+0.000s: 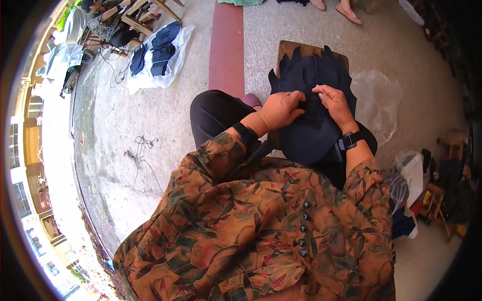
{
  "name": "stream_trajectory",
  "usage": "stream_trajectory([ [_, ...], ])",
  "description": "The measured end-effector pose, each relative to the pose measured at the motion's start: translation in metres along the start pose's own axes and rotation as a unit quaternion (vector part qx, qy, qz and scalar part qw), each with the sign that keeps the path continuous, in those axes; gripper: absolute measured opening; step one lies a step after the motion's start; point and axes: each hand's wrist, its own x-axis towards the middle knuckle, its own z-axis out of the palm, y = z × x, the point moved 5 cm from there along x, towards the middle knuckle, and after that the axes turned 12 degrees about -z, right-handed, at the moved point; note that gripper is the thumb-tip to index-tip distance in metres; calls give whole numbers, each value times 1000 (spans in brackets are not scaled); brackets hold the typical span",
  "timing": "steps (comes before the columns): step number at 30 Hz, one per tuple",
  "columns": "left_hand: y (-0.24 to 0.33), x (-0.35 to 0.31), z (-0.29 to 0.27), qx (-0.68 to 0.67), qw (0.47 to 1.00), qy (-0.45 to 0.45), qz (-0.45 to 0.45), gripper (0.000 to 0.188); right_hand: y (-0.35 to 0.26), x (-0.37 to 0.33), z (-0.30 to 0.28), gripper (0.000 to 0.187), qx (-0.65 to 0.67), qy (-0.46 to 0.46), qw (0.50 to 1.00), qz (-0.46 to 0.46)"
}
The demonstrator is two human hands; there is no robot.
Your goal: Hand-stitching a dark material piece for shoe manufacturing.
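- Dark pieces [314,118] sit overlapped in a stack on a wooden board [287,49] in front of the person, curved tips sticking up along the far edge
- Left hand [283,108]: fingers curled in over the stack from the left, fingertips hidden, so can't tell if it's gripping a piece
- Right hand [335,106]: thumb and forefinger drawn together just above the stack, can't tell if something thin is between them
- Hands near each other, not touching
- Risk: stack slides or fans out of line, cause would be a sideways drag from either hand, as no clamp shows on it
- Risk: two layers picked up as one, cause is thin, same-coloured pieces lying close together
- Risk: upright tips bend or snag, cause would be a wrist or the right wristband [347,141] brushing across
- Risk: a loose piece drops to the floor, where clear plastic [379,103] lies just right of the board, cause would be a weak pinch near the edge
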Motion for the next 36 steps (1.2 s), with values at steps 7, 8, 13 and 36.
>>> stream_trajectory([
  [7, -8, -18, 2, -17, 991, 123, 44, 18, -29, -22, -15, 9, -74, 72, 992, -73],
  [8, -6, -19, 2, -12, 990, 130, 52, 17, -31, -29, -12, 9, -75, 70, 992, -73],
  [13, 0, -20, 0, 15, 987, 149, 52, 20, -28, -47, 8, 21, -151, 40, 988, -12],
  [36, -4, -24, 6, -4, 995, 94, 41, 35, -22, -61, 15, 22, -205, 69, 967, -133],
])
